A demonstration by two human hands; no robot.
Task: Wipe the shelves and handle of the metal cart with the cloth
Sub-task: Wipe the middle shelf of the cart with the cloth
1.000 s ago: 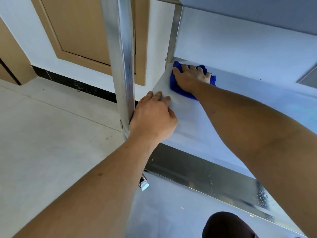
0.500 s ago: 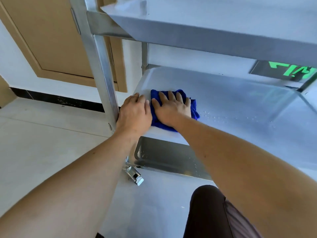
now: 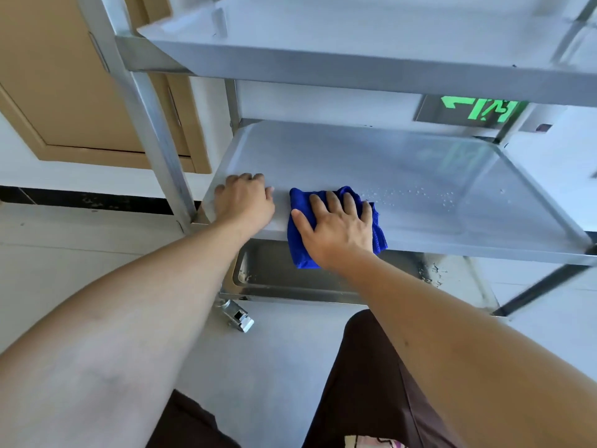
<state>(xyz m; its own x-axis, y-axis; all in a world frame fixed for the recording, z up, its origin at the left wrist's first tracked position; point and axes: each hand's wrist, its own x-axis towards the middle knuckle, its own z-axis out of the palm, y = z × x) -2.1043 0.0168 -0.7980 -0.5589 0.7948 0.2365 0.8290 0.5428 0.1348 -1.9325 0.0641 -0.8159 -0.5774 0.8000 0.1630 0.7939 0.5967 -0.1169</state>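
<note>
Head view, the only one. We are working on the middle shelf (image 3: pixel 371 163) of the metal cart (image 3: pixel 151 124), wiping near its front left edge. Progress, as we judge it: the left part of this shelf looks dry and even, while water droplets (image 3: pixel 416 194) are sitting on the right half just beyond the cloth, so that stretch seems not yet wiped. The bottom shelf (image 3: pixel 274 273) is also showing droplets at its right end, so it likely needs a pass too. The top shelf (image 3: pixel 355 33) looks clean, but we cannot tell whether it has been wiped. The handle is not in view, so we cannot judge it.

Fingers: our right hand (image 3: pixel 336 224) is pressing flat on the blue cloth (image 3: pixel 298 250), fingers straight and spread apart, thumb out to the left; the cloth is lying on the shelf's front edge and drooping over the lip. Our left hand (image 3: pixel 245 202) is resting on the bare shelf just left of the cloth, fingers slightly bent and close together, holding nothing, apparently bracing the cart.
</note>
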